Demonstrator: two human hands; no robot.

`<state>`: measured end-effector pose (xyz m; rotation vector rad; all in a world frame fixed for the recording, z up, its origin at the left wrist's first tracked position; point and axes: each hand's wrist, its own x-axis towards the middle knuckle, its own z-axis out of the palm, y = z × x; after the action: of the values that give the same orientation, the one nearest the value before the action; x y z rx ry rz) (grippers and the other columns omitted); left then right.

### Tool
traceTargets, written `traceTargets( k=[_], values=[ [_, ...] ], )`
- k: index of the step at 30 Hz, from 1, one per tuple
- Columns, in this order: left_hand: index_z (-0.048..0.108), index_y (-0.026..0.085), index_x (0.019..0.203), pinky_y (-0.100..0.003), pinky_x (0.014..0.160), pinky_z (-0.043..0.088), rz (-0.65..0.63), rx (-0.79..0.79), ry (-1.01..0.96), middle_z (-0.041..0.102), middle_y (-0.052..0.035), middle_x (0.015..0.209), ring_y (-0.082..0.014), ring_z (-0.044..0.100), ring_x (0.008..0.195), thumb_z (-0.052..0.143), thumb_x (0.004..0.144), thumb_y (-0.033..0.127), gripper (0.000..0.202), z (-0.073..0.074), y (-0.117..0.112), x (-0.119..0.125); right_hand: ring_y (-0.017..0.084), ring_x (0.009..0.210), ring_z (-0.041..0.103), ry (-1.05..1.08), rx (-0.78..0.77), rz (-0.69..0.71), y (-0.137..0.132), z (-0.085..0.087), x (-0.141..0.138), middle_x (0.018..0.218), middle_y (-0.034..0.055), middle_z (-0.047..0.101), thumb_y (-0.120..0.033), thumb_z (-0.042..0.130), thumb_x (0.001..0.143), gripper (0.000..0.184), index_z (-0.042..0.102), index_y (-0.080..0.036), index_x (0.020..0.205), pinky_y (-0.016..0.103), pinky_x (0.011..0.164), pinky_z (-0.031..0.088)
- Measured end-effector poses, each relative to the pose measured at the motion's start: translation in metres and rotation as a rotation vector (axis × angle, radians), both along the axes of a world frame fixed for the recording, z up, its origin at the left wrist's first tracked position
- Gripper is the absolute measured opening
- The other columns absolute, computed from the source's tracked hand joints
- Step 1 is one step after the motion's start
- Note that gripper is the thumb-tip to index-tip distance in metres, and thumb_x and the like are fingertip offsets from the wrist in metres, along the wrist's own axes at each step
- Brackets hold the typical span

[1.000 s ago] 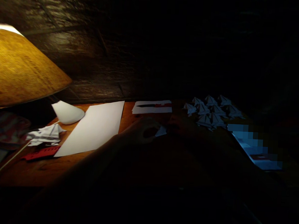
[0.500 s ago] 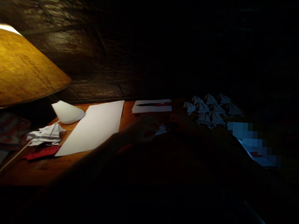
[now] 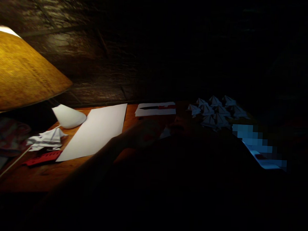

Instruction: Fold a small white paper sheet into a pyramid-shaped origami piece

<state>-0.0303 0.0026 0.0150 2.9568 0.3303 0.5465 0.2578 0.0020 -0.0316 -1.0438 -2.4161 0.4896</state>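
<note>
In deep shadow at the middle of the table, my left hand (image 3: 148, 131) is closed on the left side of a small piece of white paper (image 3: 165, 133). My right hand (image 3: 182, 125) is at the paper's other side, fingers bent in and pinching it; it is very dark. Just beyond my hands, a knife with a red handle (image 3: 166, 107) lies on a stack of white paper (image 3: 154, 112). Several folded white paper figures (image 3: 217, 112) stand close together to the right of my hands.
A lit lamp with a yellow shade (image 3: 27, 74) and white base (image 3: 68, 117) stands at left. Near it lie a large white sheet (image 3: 99, 130), a crumpled or folded paper (image 3: 48, 138) and a red ruler-like strip (image 3: 43, 158). A bluish glowing screen (image 3: 269, 164) is at right.
My hands stay together at the small paper, with only slight movement. The view has shifted a little, and the right side looks darker.
</note>
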Motion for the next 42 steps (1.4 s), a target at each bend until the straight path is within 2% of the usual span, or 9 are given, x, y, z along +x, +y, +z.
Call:
traceTargets(
  k=[5, 10, 15, 19, 25, 31, 33, 37, 42],
  values=[
    [0.076, 0.020, 0.096, -0.038, 0.090, 0.059, 0.002, -0.073, -0.034, 0.076, -0.0105, 0.113, -0.0243, 0.071, 0.106, 0.065, 0.093, 0.025, 0.012, -0.012, 0.013, 0.002, 0.022, 0.089, 0.061, 0.113, 0.028, -0.041, -0.005, -0.003, -0.001, 0.104, 0.0108, 0.067, -0.046, 0.063, 0.098, 0.041, 0.074, -0.018, 0.126, 0.035, 0.078, 0.046],
    [0.073, 0.019, 0.098, -0.034, 0.084, 0.059, 0.119, -0.199, -0.072, 0.075, -0.0087, 0.107, -0.0214, 0.072, 0.097, 0.060, 0.095, 0.022, 0.013, -0.023, 0.017, 0.007, 0.027, 0.101, 0.061, 0.080, 0.115, -0.081, -0.007, 0.000, -0.002, 0.106, 0.0125, 0.068, -0.043, 0.069, 0.093, 0.028, 0.075, -0.018, 0.103, 0.040, 0.088, 0.046],
    [0.069, 0.022, 0.115, -0.045, 0.101, 0.054, 0.306, -0.188, -0.105, 0.074, -0.0069, 0.119, -0.0266, 0.069, 0.113, 0.069, 0.091, 0.029, 0.025, -0.020, 0.006, 0.012, 0.025, 0.096, 0.059, 0.122, 0.105, -0.084, -0.008, 0.004, -0.002, 0.104, 0.0101, 0.068, -0.021, 0.075, 0.079, 0.026, 0.068, -0.017, 0.103, 0.036, 0.083, 0.045],
    [0.067, 0.021, 0.127, -0.049, 0.104, 0.052, 0.359, -0.169, -0.101, 0.071, -0.0094, 0.129, -0.0299, 0.066, 0.120, 0.072, 0.091, 0.039, 0.040, -0.020, 0.001, 0.014, 0.022, 0.089, 0.059, 0.179, -0.009, -0.075, -0.013, 0.010, -0.002, 0.097, 0.0063, 0.068, -0.015, 0.071, 0.078, 0.022, 0.062, -0.019, 0.097, 0.033, 0.078, 0.043],
    [0.073, 0.019, 0.107, -0.041, 0.090, 0.056, 0.318, -0.222, -0.181, 0.075, -0.0077, 0.107, -0.0241, 0.071, 0.099, 0.069, 0.095, 0.036, 0.021, -0.024, 0.002, 0.018, 0.019, 0.080, 0.058, 0.255, -0.130, -0.048, -0.016, 0.016, -0.005, 0.089, 0.0031, 0.065, -0.018, 0.070, 0.080, 0.016, 0.056, -0.021, 0.086, 0.030, 0.070, 0.043],
    [0.070, 0.020, 0.096, -0.035, 0.085, 0.057, 0.325, -0.226, -0.349, 0.075, -0.0043, 0.099, -0.0191, 0.070, 0.092, 0.069, 0.092, 0.022, 0.005, -0.021, 0.001, 0.017, 0.025, 0.094, 0.057, 0.221, 0.089, -0.151, -0.015, 0.016, -0.004, 0.106, 0.0104, 0.061, -0.026, 0.077, 0.080, 0.024, 0.058, -0.021, 0.094, 0.036, 0.078, 0.047],
    [0.069, 0.020, 0.096, -0.034, 0.084, 0.057, 0.327, -0.214, -0.365, 0.074, -0.0033, 0.097, -0.0182, 0.070, 0.090, 0.068, 0.092, 0.020, 0.004, -0.020, 0.001, 0.016, 0.024, 0.090, 0.060, 0.260, 0.043, -0.177, -0.017, 0.017, -0.005, 0.107, 0.0113, 0.063, -0.030, 0.077, 0.081, 0.027, 0.060, -0.020, 0.100, 0.035, 0.075, 0.048],
    [0.065, 0.020, 0.100, -0.032, 0.083, 0.057, 0.356, -0.204, -0.405, 0.073, -0.0024, 0.095, -0.0173, 0.070, 0.090, 0.067, 0.091, 0.017, 0.010, -0.022, 0.000, 0.016, 0.021, 0.084, 0.065, 0.280, -0.077, -0.064, -0.022, 0.020, -0.008, 0.097, 0.0083, 0.072, -0.035, 0.068, 0.091, 0.020, 0.069, -0.019, 0.103, 0.034, 0.073, 0.048],
    [0.066, 0.017, 0.115, -0.037, 0.091, 0.058, 0.424, -0.295, -0.312, 0.073, -0.0060, 0.109, -0.0210, 0.069, 0.099, 0.073, 0.093, 0.026, 0.025, -0.025, 0.000, 0.016, 0.022, 0.084, 0.069, 0.228, -0.031, -0.065, -0.021, 0.024, -0.009, 0.097, 0.0069, 0.078, -0.030, 0.066, 0.091, 0.017, 0.077, -0.020, 0.100, 0.034, 0.075, 0.049]
  ],
)
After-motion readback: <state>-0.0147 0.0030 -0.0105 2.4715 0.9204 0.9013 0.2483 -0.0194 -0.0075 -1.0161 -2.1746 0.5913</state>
